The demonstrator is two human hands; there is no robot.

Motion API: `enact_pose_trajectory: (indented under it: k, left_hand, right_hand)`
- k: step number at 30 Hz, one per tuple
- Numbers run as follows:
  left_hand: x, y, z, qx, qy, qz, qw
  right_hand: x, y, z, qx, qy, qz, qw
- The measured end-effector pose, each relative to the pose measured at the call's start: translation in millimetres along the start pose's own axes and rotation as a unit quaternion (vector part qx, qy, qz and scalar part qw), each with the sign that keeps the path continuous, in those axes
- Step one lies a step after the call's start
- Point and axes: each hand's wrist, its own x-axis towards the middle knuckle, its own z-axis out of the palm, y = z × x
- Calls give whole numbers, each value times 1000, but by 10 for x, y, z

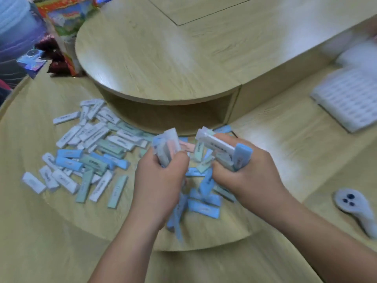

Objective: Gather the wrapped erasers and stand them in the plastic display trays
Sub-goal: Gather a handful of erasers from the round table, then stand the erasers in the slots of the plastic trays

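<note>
Wooden worktop [285,139] carries several dozen wrapped erasers [91,152], white, blue and green, scattered loose to the left of and beneath two hands. The left hand [161,180] grips one bundle [166,146] upright; the right hand [244,172] grips a second bundle [220,148], tilted. One white tray [346,103] lies far right, and one grey controller [355,211] lies nearer.

Wrapped erasers [87,158], white, blue, green, lie scattered flat. Left hand [161,180] and right hand [244,172] each grip a bunch. Gridded white tray [346,103] lies well apart.
</note>
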Motion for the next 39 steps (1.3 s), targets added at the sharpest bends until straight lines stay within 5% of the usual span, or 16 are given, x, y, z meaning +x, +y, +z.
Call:
enact_pose_trajectory:
  k: [14,23,30,39]
  left_hand:
    - [-613,447,1807,28,-163,26,986]
    - [-904,693,3085,27,-160,3,987]
    - [-708,863,3713,-26,-18,-67,997]
    - [110,838,3528,-123,198,-60,971]
  right_hand:
    - [-878,718,-1478,121,134,171,969]
    - [-1047,1515,-2599,164,152,210,952]
    - [-475,1965,-3200,160,61,181,968]
    - [718,1950,-2599,33,-56,75,995]
